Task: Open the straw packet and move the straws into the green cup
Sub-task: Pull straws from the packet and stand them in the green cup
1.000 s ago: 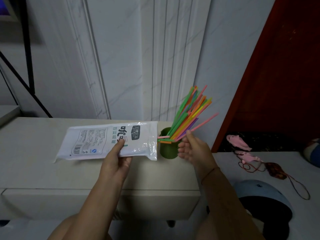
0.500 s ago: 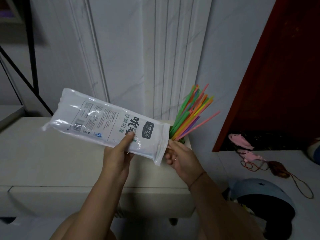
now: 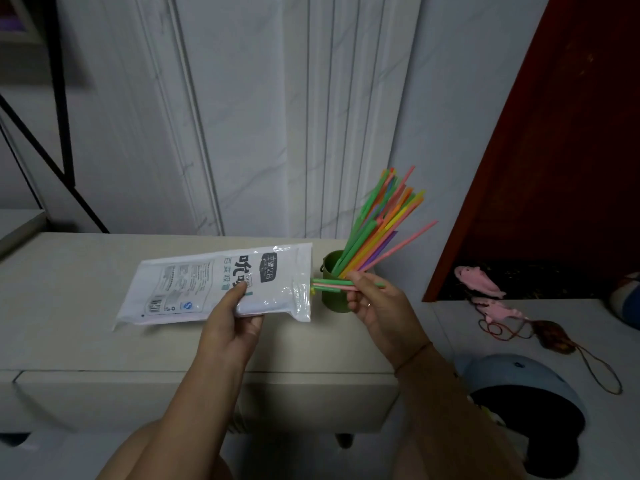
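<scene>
My left hand (image 3: 232, 323) grips the white straw packet (image 3: 194, 287), which lies almost level above the cabinet top with its open end to the right. A few green and pink straws (image 3: 330, 285) stick out of that end, and my right hand (image 3: 375, 303) pinches them. Right behind them stands the green cup (image 3: 333, 301) on the cabinet, partly hidden by my right hand. Several coloured straws (image 3: 381, 223) fan up and to the right out of the cup.
The beige cabinet (image 3: 69, 306) with a drawer front runs across the view against a white marble wall. To the right sit a lower white surface (image 3: 450, 327) with pink toys (image 3: 481, 277), a corded pouch and a blue helmet (image 3: 526, 379). A red panel stands behind.
The packet has come down from a tilted, raised position to nearly level beside the cup. My right hand now pinches straws poking from the open end.
</scene>
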Tool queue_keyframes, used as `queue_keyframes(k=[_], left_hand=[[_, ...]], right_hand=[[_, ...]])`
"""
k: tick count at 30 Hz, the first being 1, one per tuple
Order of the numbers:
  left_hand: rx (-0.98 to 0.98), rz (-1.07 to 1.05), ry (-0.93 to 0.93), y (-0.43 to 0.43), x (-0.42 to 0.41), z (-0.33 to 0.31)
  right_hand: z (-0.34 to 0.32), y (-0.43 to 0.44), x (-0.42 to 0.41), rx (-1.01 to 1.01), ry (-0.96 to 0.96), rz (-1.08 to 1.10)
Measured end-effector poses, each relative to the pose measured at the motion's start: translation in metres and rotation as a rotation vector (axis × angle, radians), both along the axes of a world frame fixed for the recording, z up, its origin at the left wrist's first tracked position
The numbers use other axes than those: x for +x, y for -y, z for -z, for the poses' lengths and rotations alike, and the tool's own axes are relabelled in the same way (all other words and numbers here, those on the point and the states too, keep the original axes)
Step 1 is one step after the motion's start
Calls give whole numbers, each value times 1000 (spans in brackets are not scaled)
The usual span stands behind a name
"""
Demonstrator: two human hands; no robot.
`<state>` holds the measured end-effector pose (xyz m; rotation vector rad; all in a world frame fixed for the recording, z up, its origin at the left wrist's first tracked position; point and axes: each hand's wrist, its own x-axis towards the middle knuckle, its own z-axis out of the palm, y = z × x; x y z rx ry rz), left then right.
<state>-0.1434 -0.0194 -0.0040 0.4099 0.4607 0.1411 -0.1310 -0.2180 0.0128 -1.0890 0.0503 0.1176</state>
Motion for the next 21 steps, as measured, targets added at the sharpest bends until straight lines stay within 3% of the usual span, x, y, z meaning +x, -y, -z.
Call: queue_keyframes(k=[5, 13, 21], left_hand=[[-43, 25, -23, 11, 1, 0], [-80, -20, -66, 1, 2, 2], [-109, 18, -66, 17, 3, 3]], right_hand=[[-1, -16, -2, 130, 17, 10], [-5, -1, 6, 111, 89, 137], [0, -21, 2, 29, 112, 71]])
